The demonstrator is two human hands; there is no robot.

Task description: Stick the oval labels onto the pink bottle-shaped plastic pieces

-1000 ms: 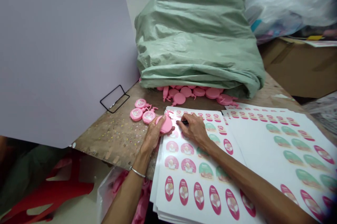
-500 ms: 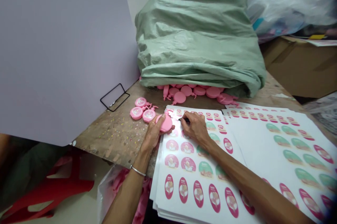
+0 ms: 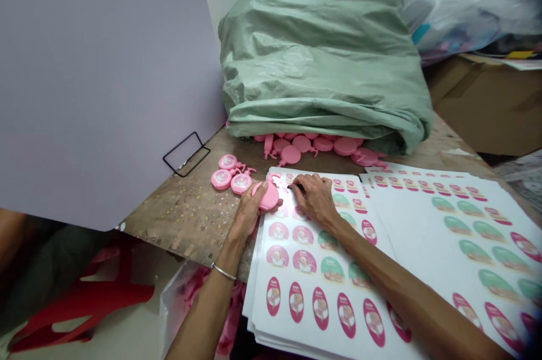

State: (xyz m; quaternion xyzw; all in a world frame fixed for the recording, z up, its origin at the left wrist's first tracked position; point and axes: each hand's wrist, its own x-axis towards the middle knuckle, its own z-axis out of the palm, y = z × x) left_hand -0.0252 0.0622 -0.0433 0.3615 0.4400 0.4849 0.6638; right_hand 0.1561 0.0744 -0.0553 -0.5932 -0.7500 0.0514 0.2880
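My left hand (image 3: pixel 249 209), with a bangle on the wrist, holds a round pink plastic piece (image 3: pixel 267 196) at the left edge of the sticker sheets. My right hand (image 3: pixel 314 197) is closed around a thin dark tool (image 3: pixel 294 186), its tip over the upper left of the printed sheet (image 3: pixel 292 275). That sheet lies on a stack and carries pink, green and oval stickers. Left of my left hand, several pink pieces (image 3: pixel 222 179) with round stickers on them rest on the table.
A green sack (image 3: pixel 322 61) stands behind, with plain pink pieces (image 3: pixel 290 154) under its edge. More sticker sheets (image 3: pixel 415 236) lie right. A black wire stand (image 3: pixel 186 154), red chair (image 3: pixel 93 309), cardboard box (image 3: pixel 491 106) and a person's leg at left surround the table (image 3: pixel 182 219).
The view has shifted slightly. My right hand's fingers have tilted a little over the sheet, hiding more of the dark tool. My left hand still holds the pink piece.
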